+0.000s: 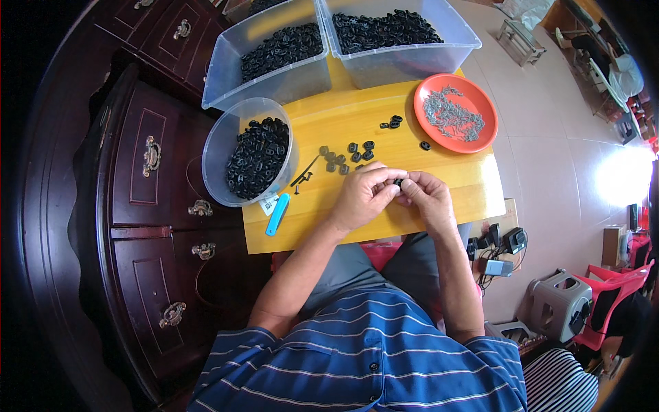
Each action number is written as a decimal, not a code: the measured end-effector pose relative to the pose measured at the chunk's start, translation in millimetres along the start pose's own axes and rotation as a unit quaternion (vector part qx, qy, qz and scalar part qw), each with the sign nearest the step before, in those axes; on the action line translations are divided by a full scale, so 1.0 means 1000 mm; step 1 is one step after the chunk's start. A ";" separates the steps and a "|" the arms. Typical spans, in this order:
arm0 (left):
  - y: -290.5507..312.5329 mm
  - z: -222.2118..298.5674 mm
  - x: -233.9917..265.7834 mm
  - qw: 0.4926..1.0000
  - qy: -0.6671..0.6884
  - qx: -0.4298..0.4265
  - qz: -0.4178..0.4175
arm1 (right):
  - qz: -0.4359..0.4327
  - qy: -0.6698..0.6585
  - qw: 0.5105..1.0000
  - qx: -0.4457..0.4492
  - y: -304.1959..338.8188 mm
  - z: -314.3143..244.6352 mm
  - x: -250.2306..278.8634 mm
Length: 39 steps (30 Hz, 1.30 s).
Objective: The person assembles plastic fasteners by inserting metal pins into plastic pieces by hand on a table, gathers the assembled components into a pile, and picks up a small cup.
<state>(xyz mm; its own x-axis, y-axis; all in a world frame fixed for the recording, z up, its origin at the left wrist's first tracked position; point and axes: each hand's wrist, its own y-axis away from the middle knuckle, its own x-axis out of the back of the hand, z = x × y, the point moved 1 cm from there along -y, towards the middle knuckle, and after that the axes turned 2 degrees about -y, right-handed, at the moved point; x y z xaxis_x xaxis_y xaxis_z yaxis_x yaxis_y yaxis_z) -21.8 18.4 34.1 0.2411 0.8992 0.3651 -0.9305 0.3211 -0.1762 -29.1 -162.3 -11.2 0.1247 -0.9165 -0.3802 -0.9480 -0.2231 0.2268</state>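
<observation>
**Small black plastic piece (398, 182) pinched at the fingertips**

I see the bare left hand (364, 195) and bare right hand (431, 199) both closed narrowly on it, over the yellow wooden table (473, 182). Beyond them sits a round orange-red plate (482, 99) of silvery metal bits (446, 113).

On the table (473, 182), pieces (353, 147) lie between the bucket (215, 154) at left and plate (475, 97) at right, bins (405, 63) behind
</observation>
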 end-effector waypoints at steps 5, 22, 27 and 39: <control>0.001 0.004 -0.007 0.998 0.032 0.021 0.051 | -0.005 -0.047 0.999 -0.001 0.002 -0.006 -0.003; -0.001 -0.001 -0.004 0.994 -0.071 -0.071 0.049 | -0.006 -0.006 1.000 0.003 0.000 -0.003 0.002; -0.001 -0.003 -0.003 0.995 -0.055 -0.064 0.055 | -0.002 0.000 0.999 0.032 -0.002 0.004 0.004; -0.004 -0.002 0.003 0.992 -0.073 -0.093 0.032 | 0.001 0.015 1.000 0.000 0.000 0.001 0.002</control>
<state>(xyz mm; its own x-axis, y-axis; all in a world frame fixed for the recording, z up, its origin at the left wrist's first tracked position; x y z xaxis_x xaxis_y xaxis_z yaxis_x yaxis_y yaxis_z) -16.9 20.5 34.0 0.1281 0.8708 0.4747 -0.8725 0.3265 -0.3635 -29.4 -163.5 -12.4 0.1322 -0.9263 -0.3528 -0.9485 -0.2216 0.2265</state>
